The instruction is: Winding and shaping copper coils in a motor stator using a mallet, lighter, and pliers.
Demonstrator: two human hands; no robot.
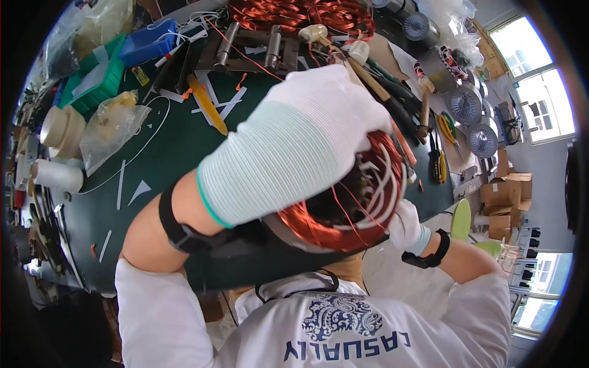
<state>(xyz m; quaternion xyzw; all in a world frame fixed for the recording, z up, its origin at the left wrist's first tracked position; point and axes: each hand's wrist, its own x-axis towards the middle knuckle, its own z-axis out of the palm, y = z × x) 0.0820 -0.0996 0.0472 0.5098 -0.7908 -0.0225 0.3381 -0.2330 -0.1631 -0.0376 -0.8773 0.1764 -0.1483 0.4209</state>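
Observation:
A motor stator [334,236] with red-brown copper windings stands at the near edge of the dark green bench, in front of my body. White sleeved leads [385,184] curve round its right side, and thin red wires cross its opening. My left hand [334,113], in a white knit glove, reaches across the stator, hiding much of it. Its fingers curl down at the far right rim; their tips and whatever they hold are hidden. At the near right rim is my right hand [405,226], also gloved. Its fingers are closed against the winding's edge, over something I cannot make out.
Behind the stator lie a yellow blade-shaped tool [207,105], a metal fixture [245,52], mallets [314,34] and a heap of copper wire [300,12]. Pliers [437,158] and metal motor housings [466,104] stand right. A green bin [92,76] and spools [58,176] are left.

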